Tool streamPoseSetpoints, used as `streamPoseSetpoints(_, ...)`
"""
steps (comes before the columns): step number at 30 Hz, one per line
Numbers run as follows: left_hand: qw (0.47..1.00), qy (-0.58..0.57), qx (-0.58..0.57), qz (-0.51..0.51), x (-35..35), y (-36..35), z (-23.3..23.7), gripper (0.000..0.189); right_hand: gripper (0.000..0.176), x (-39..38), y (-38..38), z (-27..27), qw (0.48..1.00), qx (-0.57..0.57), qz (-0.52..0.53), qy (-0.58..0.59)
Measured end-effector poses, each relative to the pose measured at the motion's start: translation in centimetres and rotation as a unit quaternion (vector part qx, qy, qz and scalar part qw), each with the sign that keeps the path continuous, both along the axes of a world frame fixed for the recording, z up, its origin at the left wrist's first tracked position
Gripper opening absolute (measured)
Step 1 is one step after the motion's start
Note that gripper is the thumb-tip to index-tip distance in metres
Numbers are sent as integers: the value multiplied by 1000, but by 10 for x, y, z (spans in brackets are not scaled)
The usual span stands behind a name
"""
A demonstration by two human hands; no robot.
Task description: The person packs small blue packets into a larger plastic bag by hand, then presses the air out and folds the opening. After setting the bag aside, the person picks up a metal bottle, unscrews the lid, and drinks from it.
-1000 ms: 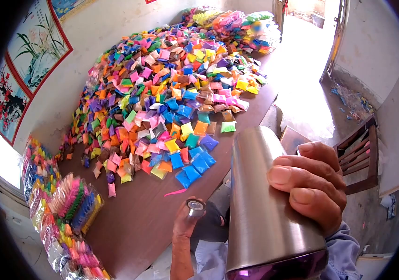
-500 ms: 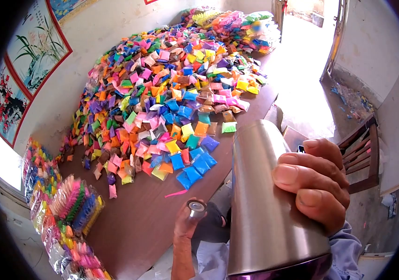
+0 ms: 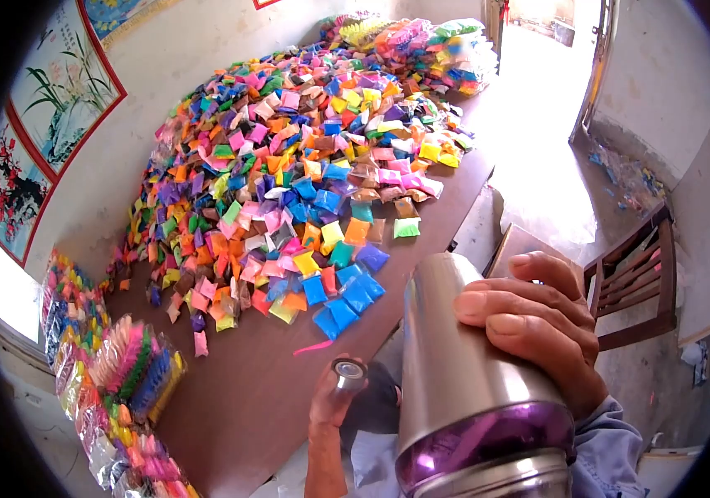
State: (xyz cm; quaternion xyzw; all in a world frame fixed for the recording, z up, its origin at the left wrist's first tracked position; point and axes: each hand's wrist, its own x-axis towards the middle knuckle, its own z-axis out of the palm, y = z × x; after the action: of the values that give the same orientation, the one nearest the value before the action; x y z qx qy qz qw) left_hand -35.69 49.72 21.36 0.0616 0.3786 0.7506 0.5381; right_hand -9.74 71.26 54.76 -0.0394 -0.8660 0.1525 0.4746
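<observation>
My right hand (image 3: 542, 324) is wrapped round a brushed-steel vacuum flask (image 3: 446, 357), held close to the camera. The flask tilts with its flat base away from me. Its shiny purple band (image 3: 488, 440) and silver neck point toward me at the bottom of the view; its mouth is out of sight. Lower down, beside the table edge, my left hand (image 3: 328, 402) is closed on a small round metal lid (image 3: 349, 373), with its hollow side up.
A big heap of colourful small packets (image 3: 288, 183) covers much of the brown table (image 3: 230, 390). Bagged packets (image 3: 139, 365) line the left edge. On the right stand a wooden chair (image 3: 633, 282) and an open doorway (image 3: 546, 124).
The flask has come down and toward me in my right hand, so more of the purple band and the neck now show. My left hand with the lid has barely moved.
</observation>
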Motion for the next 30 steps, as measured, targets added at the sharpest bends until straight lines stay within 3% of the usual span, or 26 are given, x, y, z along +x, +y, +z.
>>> streamPoseSetpoints(30, 1000, 5, 7, 0, 3, 2, 8, 66, 40, -2, -9, 4, 1000, 3, -9, -3)
